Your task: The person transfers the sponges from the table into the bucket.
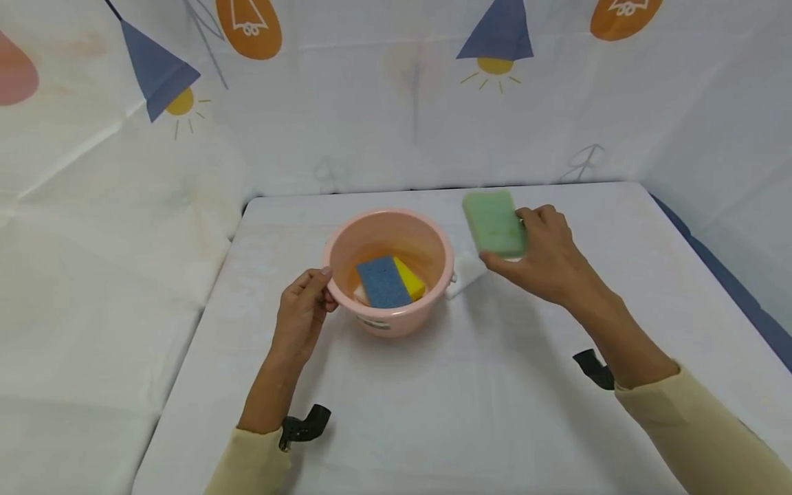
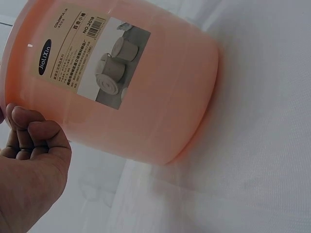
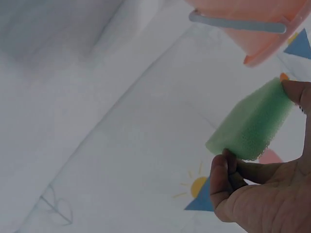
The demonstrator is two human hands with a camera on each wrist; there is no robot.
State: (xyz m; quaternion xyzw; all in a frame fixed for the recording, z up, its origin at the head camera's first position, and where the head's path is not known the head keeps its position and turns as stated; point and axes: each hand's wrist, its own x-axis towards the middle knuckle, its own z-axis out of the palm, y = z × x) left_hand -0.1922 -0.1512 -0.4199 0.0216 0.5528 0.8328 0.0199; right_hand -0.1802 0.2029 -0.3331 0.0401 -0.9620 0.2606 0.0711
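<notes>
A pink plastic bucket (image 1: 396,320) stands near the middle of the white table, and my left hand (image 1: 301,313) pinches its rim on the left side. Its printed label (image 2: 92,53) faces the left wrist camera. Inside the bucket lie a blue sponge (image 1: 385,282) and a yellow sponge (image 1: 408,277), the blue one partly covering the yellow. To the right, my right hand (image 1: 551,258) holds a light green sponge (image 1: 495,223) by its edges between thumb and fingers. In the right wrist view the green sponge (image 3: 252,121) is held apart from the bucket.
The bucket's white handle (image 3: 238,23) hangs on its right side. A white piece (image 1: 467,273) shows beside the bucket, partly below the green sponge. White printed cloth (image 1: 371,117) hangs behind the table (image 1: 396,426). Each wrist carries a black camera mount (image 1: 306,423).
</notes>
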